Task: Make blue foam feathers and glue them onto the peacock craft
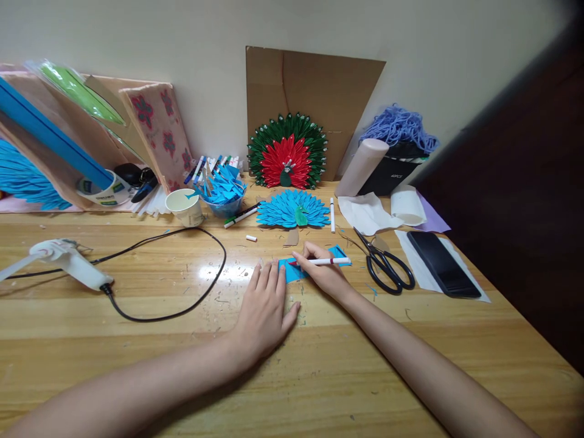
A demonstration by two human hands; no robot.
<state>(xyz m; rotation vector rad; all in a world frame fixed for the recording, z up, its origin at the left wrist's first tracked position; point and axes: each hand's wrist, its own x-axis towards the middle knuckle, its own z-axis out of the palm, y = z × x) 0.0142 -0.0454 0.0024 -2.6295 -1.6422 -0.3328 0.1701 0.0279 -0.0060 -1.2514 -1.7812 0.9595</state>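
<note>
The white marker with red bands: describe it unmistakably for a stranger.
On the light-brown wooden table, find the flat blue paper strip under the bare right hand. That hand grips the slim white marker with red bands, red tip exposed: the only marker held.

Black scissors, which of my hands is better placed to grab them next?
Probably your right hand: it's nearer the scissors, though holding a white marker. Your left hand lies farther off, at the blue paper.

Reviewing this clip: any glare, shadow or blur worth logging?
Head view: white glare on the wooden table, just left of the left hand; head view: soft shadow beneath the left forearm; head view: upper right dark, its boundary with the wall blurred; head view: marker reasonably sharp.
</note>
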